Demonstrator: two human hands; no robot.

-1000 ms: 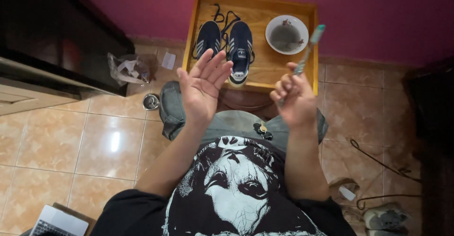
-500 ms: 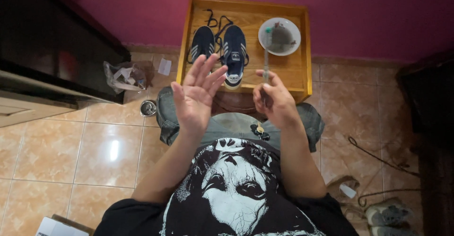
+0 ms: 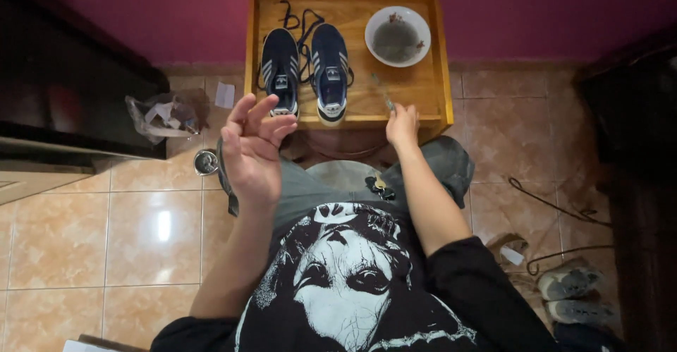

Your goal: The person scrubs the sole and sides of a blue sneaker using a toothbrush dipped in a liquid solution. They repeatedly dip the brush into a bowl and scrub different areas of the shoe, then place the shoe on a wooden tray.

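Observation:
A pair of dark blue sneakers (image 3: 305, 70) with loose black laces stands on a wooden table (image 3: 423, 91) against the wall. A white bowl (image 3: 397, 35) of murky water sits at the table's back right. My right hand (image 3: 402, 123) reaches to the table's front edge, closed on a thin toothbrush (image 3: 383, 93) that lies low over the wood. My left hand (image 3: 252, 147) is raised over my lap with palm up and fingers spread, holding nothing, just in front of the left sneaker.
A crumpled plastic bag (image 3: 163, 116) and a small metal cup (image 3: 205, 162) sit on the tiled floor at left. Dark furniture (image 3: 63, 91) stands at far left. Other worn shoes (image 3: 575, 292) and cords lie at right.
My right hand has lowered and moved forward, bringing the toothbrush down to the table. My left hand has stayed raised, its fingers curling slightly.

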